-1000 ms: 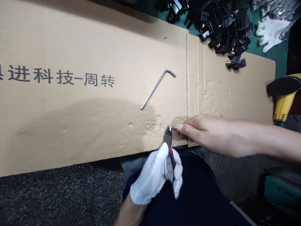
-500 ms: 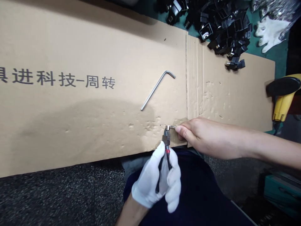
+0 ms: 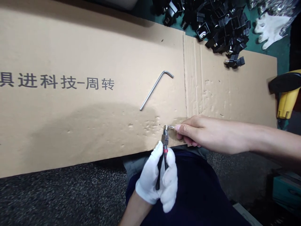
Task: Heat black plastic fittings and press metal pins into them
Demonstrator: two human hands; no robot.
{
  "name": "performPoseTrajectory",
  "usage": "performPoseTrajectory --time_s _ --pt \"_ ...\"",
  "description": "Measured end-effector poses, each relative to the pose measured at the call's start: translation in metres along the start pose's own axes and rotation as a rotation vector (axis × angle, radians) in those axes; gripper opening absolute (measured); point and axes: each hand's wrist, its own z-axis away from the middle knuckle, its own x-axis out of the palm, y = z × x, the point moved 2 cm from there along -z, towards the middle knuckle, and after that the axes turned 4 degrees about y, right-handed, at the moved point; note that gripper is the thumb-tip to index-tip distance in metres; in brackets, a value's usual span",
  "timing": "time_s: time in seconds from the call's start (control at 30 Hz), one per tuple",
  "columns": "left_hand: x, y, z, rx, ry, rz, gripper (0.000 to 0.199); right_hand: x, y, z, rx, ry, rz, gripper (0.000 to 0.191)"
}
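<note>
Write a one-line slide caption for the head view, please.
Gloved left hand holds pliers at a small metal part pinched by the bare right hand, hex key lying on cardboard.

Bright light falls from above on the cardboard sheet [image 3: 94, 47], palest across its left half. A broad, soft-edged shadow covers its near left part, a darker band runs along its far edge, and a small patch of shade lies beside the bare right hand [image 3: 204, 135]. The hex key [image 3: 152, 91] gleams; clear plastic [image 3: 284, 6] glitters beyond the far right corner. Past the near edge, the floor [image 3: 70, 194] sinks into dimness. Off the right edge, the yellow tool [image 3: 285, 105] looks soft; the teal box [image 3: 285, 191] seems blurred too, though gloom makes that hard to judge.
</note>
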Motion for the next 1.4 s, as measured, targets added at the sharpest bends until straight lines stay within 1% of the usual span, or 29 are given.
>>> performPoseTrajectory --time_s 0.2,0.6,0.77,0.87,1.03,1.17,1.3,1.4 --pt "-0.002 0.0 0.002 0.003 0.007 -0.008 0.061 -0.002 -0.003 -0.001 -0.039 -0.004 -0.032 0.039" --pt "-0.006 0.001 0.004 -0.03 -0.014 0.035 0.061 -0.002 -0.005 -0.001 -0.041 0.0 -0.057 0.04" --pt "-0.008 0.002 0.006 -0.051 -0.006 0.033 0.061 -0.005 -0.01 -0.002 0.03 -0.024 0.001 0.04" --pt "-0.007 0.003 0.006 -0.068 0.005 0.025 0.059 -0.009 -0.012 -0.004 0.07 -0.043 0.061 0.043" --pt "-0.005 0.003 0.007 -0.04 0.025 0.024 0.055 -0.011 -0.014 -0.008 0.067 -0.087 0.174 0.045" --pt "-0.005 0.002 0.008 -0.067 0.022 0.031 0.056 -0.01 -0.012 -0.009 0.067 -0.065 0.245 0.043" --pt "-0.005 0.002 0.008 -0.054 0.04 0.034 0.055 -0.007 -0.01 -0.01 0.078 -0.061 0.287 0.043" --pt "-0.006 0.001 0.009 -0.08 0.041 0.039 0.059 -0.006 -0.009 -0.01 0.068 -0.052 0.313 0.043"
